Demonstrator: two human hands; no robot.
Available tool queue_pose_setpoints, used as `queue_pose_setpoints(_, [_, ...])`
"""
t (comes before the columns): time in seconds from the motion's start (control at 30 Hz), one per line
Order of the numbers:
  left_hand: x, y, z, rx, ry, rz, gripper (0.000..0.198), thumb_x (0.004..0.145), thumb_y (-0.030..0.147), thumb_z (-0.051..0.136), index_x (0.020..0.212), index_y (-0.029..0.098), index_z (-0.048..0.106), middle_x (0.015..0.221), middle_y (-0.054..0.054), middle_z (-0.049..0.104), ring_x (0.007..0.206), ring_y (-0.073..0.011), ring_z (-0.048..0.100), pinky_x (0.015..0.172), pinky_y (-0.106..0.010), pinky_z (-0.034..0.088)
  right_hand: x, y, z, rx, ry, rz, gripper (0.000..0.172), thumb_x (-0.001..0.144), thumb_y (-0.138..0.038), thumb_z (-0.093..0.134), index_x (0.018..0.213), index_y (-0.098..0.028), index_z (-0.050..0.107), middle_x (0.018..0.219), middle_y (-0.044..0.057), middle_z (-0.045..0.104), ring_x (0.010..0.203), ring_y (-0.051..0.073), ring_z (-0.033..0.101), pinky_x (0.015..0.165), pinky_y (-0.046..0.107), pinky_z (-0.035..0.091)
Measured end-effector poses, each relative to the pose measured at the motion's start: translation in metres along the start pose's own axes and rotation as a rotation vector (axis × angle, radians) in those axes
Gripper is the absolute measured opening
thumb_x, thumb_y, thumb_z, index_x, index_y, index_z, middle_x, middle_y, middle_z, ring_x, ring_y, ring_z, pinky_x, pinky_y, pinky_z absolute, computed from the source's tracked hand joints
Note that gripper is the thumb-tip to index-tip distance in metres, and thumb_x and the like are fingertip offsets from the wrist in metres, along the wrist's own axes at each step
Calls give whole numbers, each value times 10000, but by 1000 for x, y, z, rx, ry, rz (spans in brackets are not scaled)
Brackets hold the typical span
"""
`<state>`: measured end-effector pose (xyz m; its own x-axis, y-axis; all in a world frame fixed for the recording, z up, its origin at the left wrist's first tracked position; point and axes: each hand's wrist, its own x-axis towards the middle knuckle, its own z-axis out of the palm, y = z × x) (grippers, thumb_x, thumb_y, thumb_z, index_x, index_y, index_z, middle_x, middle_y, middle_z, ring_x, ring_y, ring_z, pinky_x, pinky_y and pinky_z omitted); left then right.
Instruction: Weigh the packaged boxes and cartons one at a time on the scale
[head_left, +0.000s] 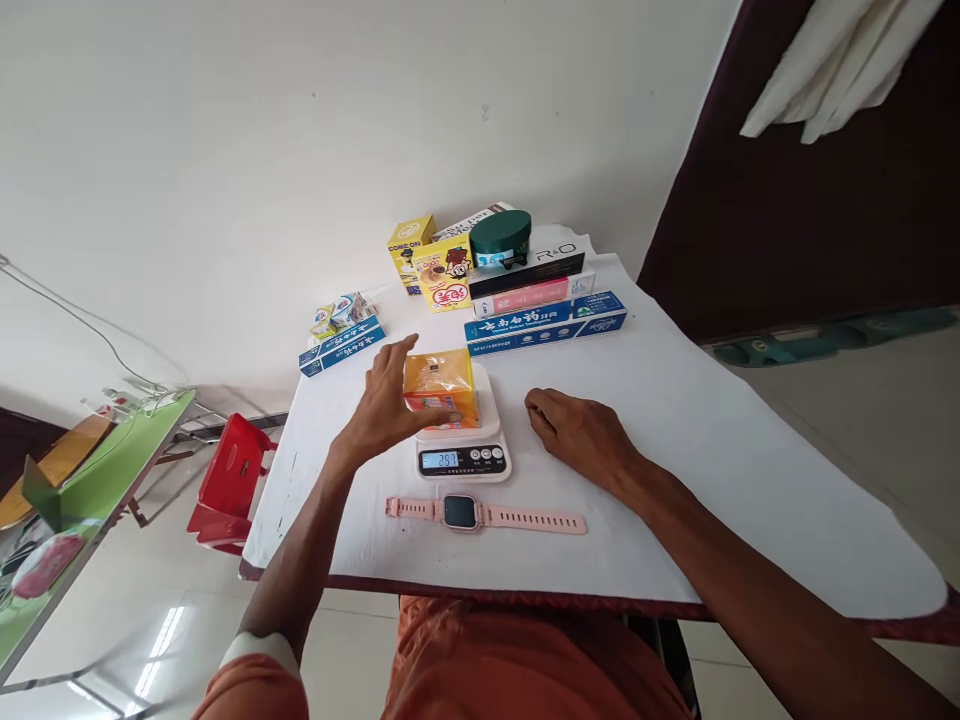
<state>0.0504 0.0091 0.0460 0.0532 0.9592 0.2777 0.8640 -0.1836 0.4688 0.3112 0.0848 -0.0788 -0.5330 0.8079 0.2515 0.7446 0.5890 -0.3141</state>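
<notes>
An orange plastic-wrapped tissue pack point(439, 375) sits on the white kitchen scale point(487, 425), whose lit display shows digits that look like 297. My left hand point(386, 400) is spread at the left side of the pack. Its thumb reaches across the pack's front, and the fingers stand off its upper left edge; whether the thumb touches it I cannot tell. To the right of the scale, my right hand point(577, 430) rests on the white tabletop point(637, 390) with its fingers curled and nothing visible in them. A pink-strapped smartwatch point(460, 511) lies flat in front of the scale.
Toothpaste boxes point(546, 322), yellow boxes point(444, 272) and a dark green round tub point(500, 235) stand along the wall. Small cartons rest on another blue box point(343, 345) at left. A red chair point(232, 480) and green table point(97, 500) are farther left.
</notes>
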Motion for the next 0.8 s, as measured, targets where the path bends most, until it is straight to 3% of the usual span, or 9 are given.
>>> queue_pose_setpoints(0.1, [10, -5, 8, -25, -54, 21, 1008, 732, 622, 906, 1556, 270, 445, 1505, -180, 562, 1435, -382, 538, 1170, -562, 458, -1, 2, 3, 4, 32, -21, 289, 1030, -193, 400, 948, -180, 676, 873, 60, 740, 650, 160, 598, 576, 279, 283])
queue_pose_setpoints(0.2, [17, -9, 13, -41, -71, 48, 859, 728, 580, 923, 1427, 228, 568, 1361, -142, 663, 1260, -328, 659, 1055, -466, 545, -2, 6, 8, 24, 79, -52, 279, 1026, -206, 411, 923, -186, 669, 829, 48, 724, 615, 154, 576, 559, 275, 293])
queue_pose_setpoints(0.27, [18, -13, 14, -19, -34, 45, 751, 689, 569, 948, 1277, 210, 649, 1229, -109, 712, 1118, -296, 704, 963, -423, 573, -2, 8, 10, 38, 102, -69, 270, 1023, -216, 420, 902, -191, 660, 792, 42, 710, 588, 152, 556, 542, 271, 297])
queue_pose_setpoints(0.37, [15, -26, 4, 4, 113, -3, 685, 641, 536, 975, 1161, 201, 682, 1124, -78, 732, 1016, -270, 716, 908, -399, 573, -2, 9, 12, 51, 132, -83, 269, 1021, -211, 416, 882, -195, 645, 758, 35, 695, 562, 148, 538, 529, 263, 302])
queue_pose_setpoints(0.53, [6, -78, -44, 74, 365, -192, 709, 618, 504, 963, 1195, 205, 679, 1154, -72, 735, 1041, -269, 704, 944, -402, 559, -2, 9, 13, 40, 165, -107, 254, 1021, -203, 418, 879, -196, 628, 733, 28, 680, 551, 140, 524, 528, 255, 297])
queue_pose_setpoints(0.67, [7, -132, -72, 175, 386, -364, 681, 609, 525, 928, 1162, 205, 693, 1141, -73, 731, 1042, -277, 695, 948, -408, 550, -3, 11, 17, 35, 194, -108, 246, 1019, -197, 422, 865, -200, 614, 737, 24, 681, 544, 135, 510, 530, 258, 288])
queue_pose_setpoints(0.8, [18, -176, -72, 144, 338, -505, 704, 594, 501, 922, 1178, 190, 683, 1130, -78, 739, 1048, -281, 696, 943, -398, 548, -2, 12, 18, 38, 203, -105, 239, 1009, -185, 428, 850, -202, 605, 732, 13, 674, 551, 131, 517, 535, 252, 292])
